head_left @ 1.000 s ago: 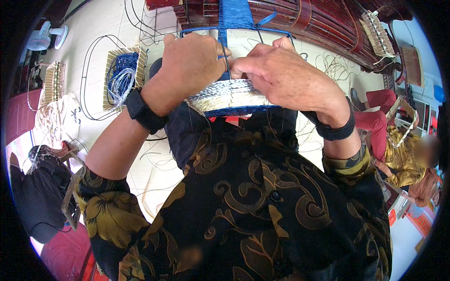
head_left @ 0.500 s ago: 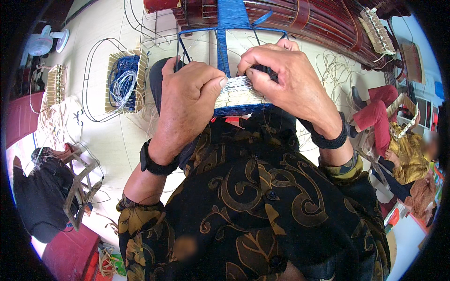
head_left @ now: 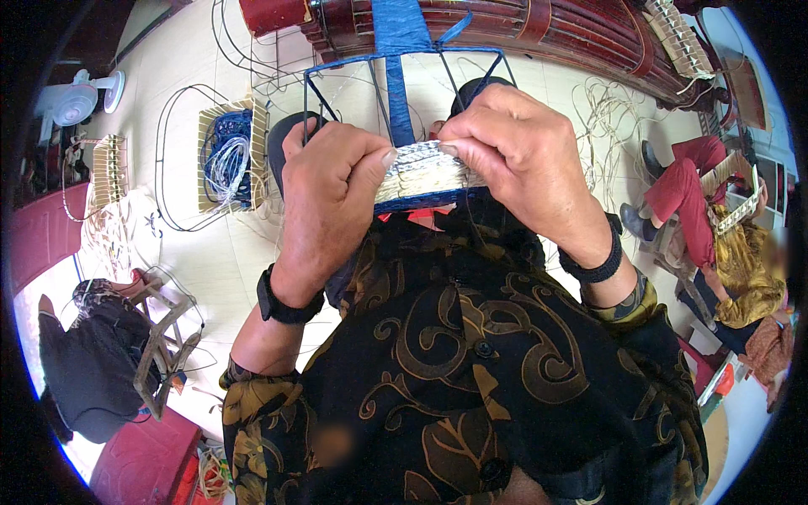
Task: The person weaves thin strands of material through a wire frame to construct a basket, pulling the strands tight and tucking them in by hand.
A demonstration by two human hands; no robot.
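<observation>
- Left hand (head_left: 332, 206): we see it clenched on the left end of the woven strip (head_left: 421, 172), thumb tip pressed against the weave and fingers curled behind it. A black wristband sits on its wrist.
- Right hand (head_left: 522, 160): grasping the right end of the same strip, thumb and fingers pinched over its top edge. A black band rings this wrist too.
- Woven strip: pale cane rows bound along the lower edge in blue, held level between both hands, close above our patterned shirt (head_left: 471, 370). Its left and right ends are hidden under the fingers.
- Wire frame (head_left: 404, 63): blue-wrapped, rising from behind the strip away from us, with a broad blue band running up its middle. Its far edge lies near the dark wooden bench (head_left: 539, 29).
- Floor (head_left: 227, 252): pale tiles, with open room to the left of our left forearm.
- Half-woven basket (head_left: 227, 156): on the floor left of the frame, inside bare wire loops, with blue and white cord in it, well apart from our hands.
- Loose cane strands (head_left: 610, 126): scattered on the floor right of our right hand.
- Seated person (head_left: 724, 244): at the right edge, in red trousers, holding a woven piece, apart from us.
- Small wooden stool (head_left: 168, 337): near the lower left edge.
- White fan (head_left: 80, 93): at the upper left edge.
</observation>
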